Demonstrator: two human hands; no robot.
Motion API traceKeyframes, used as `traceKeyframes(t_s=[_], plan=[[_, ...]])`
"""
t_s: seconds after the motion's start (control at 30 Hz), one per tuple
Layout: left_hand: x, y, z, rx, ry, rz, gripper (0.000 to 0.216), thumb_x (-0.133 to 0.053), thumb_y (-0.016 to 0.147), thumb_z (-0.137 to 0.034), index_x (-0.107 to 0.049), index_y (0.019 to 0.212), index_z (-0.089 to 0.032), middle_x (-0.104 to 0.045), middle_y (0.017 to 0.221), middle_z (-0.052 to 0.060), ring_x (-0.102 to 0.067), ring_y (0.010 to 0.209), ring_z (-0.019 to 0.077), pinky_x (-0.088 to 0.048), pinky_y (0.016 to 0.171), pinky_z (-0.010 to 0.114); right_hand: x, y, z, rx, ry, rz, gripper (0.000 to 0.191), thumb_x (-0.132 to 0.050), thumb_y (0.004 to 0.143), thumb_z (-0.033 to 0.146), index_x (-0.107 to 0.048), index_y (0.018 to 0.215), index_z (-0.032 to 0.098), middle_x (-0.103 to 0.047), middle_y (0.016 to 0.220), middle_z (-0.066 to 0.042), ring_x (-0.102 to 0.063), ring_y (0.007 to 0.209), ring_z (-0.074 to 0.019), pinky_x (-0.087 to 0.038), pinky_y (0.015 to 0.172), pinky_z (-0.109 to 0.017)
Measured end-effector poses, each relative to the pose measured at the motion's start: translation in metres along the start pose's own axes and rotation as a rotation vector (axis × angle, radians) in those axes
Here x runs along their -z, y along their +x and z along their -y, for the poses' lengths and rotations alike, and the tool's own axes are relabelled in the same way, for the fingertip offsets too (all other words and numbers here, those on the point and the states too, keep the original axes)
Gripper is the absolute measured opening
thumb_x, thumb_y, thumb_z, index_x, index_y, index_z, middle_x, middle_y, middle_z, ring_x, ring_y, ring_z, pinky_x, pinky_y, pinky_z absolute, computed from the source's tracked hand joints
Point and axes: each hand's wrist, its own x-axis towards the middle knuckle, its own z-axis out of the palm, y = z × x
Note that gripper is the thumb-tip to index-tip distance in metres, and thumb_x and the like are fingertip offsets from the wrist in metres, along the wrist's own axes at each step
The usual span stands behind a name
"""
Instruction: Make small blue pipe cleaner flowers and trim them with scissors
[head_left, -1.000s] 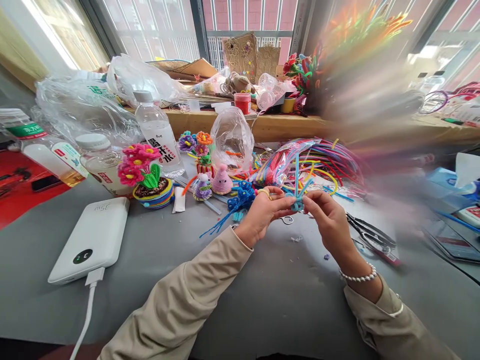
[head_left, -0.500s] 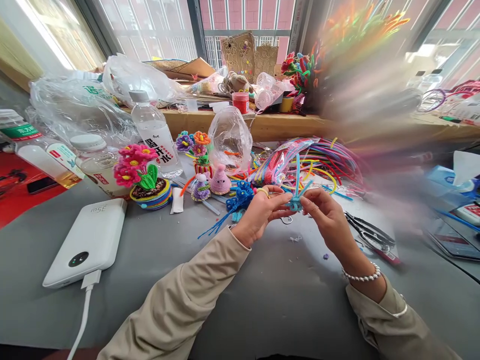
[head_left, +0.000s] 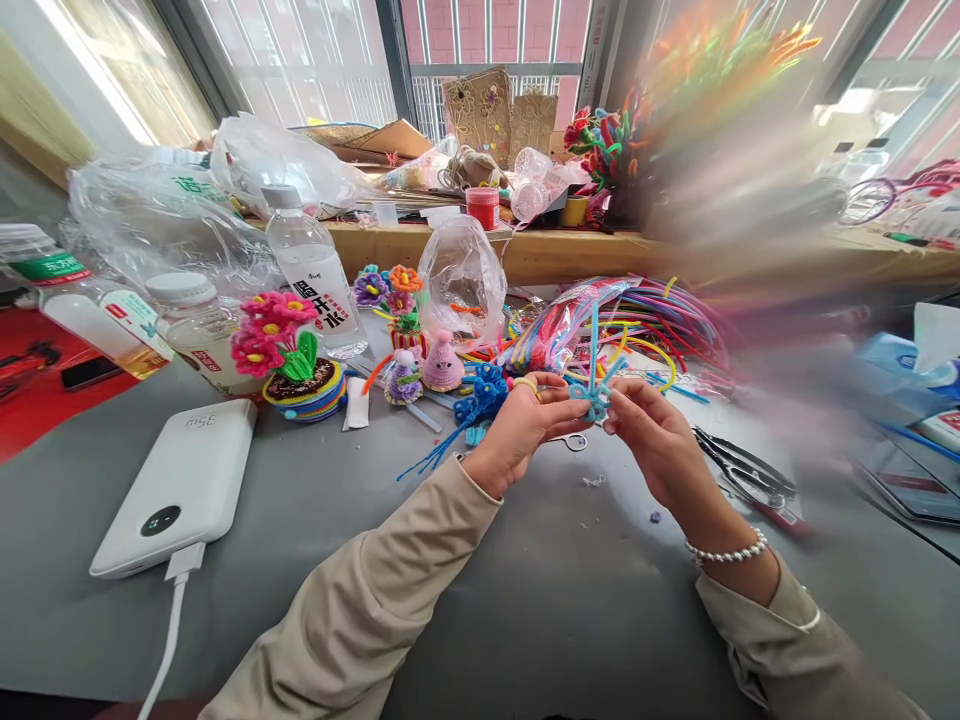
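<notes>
Between my hands, above the grey table, is a light blue pipe cleaner flower [head_left: 590, 402] with looped petals and loose stems standing up from it. My left hand [head_left: 529, 425] pinches its left side between thumb and fingers. On its right side, my right hand [head_left: 651, 430] is closed with fingertips at a petal. Left of my left hand lies a bunch of dark blue pipe cleaner flowers [head_left: 484, 390] with thin stems trailing toward me. The handle ring of small scissors [head_left: 576, 442] shows just below the flower.
Black-handled pliers [head_left: 746, 470] lie right of my right hand. Bundled pipe cleaners [head_left: 555, 330] sit behind my hands. To the left stand a potted pink flower [head_left: 300, 385], crocheted figures [head_left: 442, 362], a white power bank [head_left: 180, 485] with cable, and a water bottle [head_left: 311, 270].
The light blue flower has turned in my fingers, so its looped petals now show more openly. My right fingertips have shifted slightly to the right along it.
</notes>
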Motion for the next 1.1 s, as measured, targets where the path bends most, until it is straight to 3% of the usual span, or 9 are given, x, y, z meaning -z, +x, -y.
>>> traceKeyframes(t_s=[0.2, 0.47, 0.73, 1.1], plan=[[0.0, 0.0, -0.001, 0.005, 0.004, -0.008, 0.038, -0.067, 0.061, -0.007, -0.039, 0.085, -0.015, -0.053, 0.074, -0.001, -0.058, 0.065, 0.0093, -0.048, 0.077, 0.034, 0.001, 0.001, 0.001, -0.093, 0.151, 0.082, 0.009, -0.056, 0.077, 0.031, -0.054, 0.076, 0.022, -0.042, 0.073, 0.003, -0.039, 0.062, -0.0086, -0.037, 0.062, -0.022], [0.001, -0.001, 0.0, 0.001, 0.057, -0.006, 0.037, -0.066, 0.062, -0.006, -0.04, 0.086, -0.015, -0.056, 0.074, 0.0, -0.059, 0.064, 0.0097, -0.049, 0.074, 0.034, 0.007, 0.003, 0.003, -0.116, -0.008, 0.174, 0.013, -0.054, 0.075, 0.031, -0.053, 0.068, 0.02, -0.045, 0.069, 0.002, -0.041, 0.066, -0.0114, -0.038, 0.066, -0.025], [0.0, -0.003, -0.001, 0.004, 0.064, 0.026, 0.037, -0.067, 0.061, -0.006, -0.04, 0.085, -0.015, -0.061, 0.074, 0.001, -0.06, 0.065, 0.0105, -0.049, 0.073, 0.033, 0.011, 0.003, 0.004, -0.101, -0.153, 0.148, 0.014, -0.055, 0.072, 0.033, -0.053, 0.071, 0.019, -0.049, 0.074, 0.001, -0.045, 0.067, -0.0121, -0.041, 0.066, -0.027], [0.002, -0.003, 0.0, -0.06, 0.188, 0.023, 0.034, -0.069, 0.062, -0.019, -0.047, 0.087, -0.013, -0.062, 0.071, 0.003, -0.06, 0.062, 0.0116, -0.049, 0.063, 0.027, 0.011, 0.004, 0.008, -0.099, -0.209, 0.109, 0.02, -0.061, 0.07, 0.035, -0.052, 0.065, 0.018, -0.048, 0.067, 0.002, -0.044, 0.064, -0.0102, -0.039, 0.062, -0.024]])
